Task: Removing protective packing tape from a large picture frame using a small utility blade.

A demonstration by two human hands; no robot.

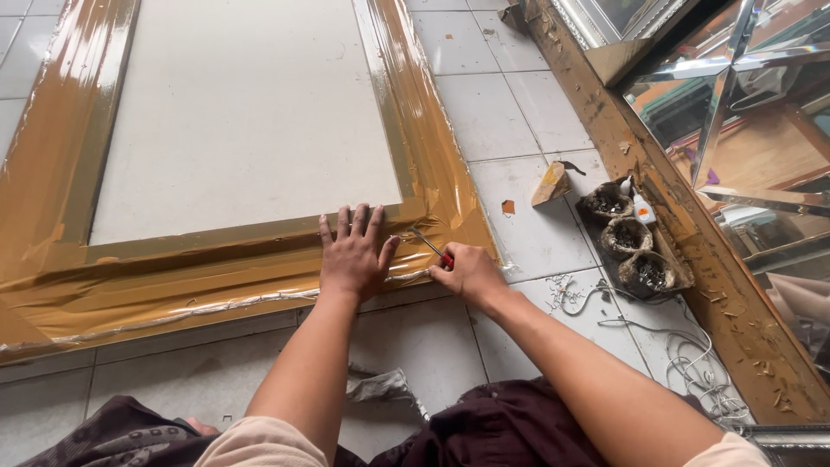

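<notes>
Forearms reaching up-frame: left hand [352, 258] pressing flat, fingers spread, on wrapped frame [216, 277]; right hand [468, 272] gripping cutter [430, 246] at corner (film mostly on, corner trimming left).

A framing workshop: a tape-wrapped frame [233, 259] lies on the tiled floor [510, 95], with mirrored frames [735, 104] stacked right of it.
</notes>
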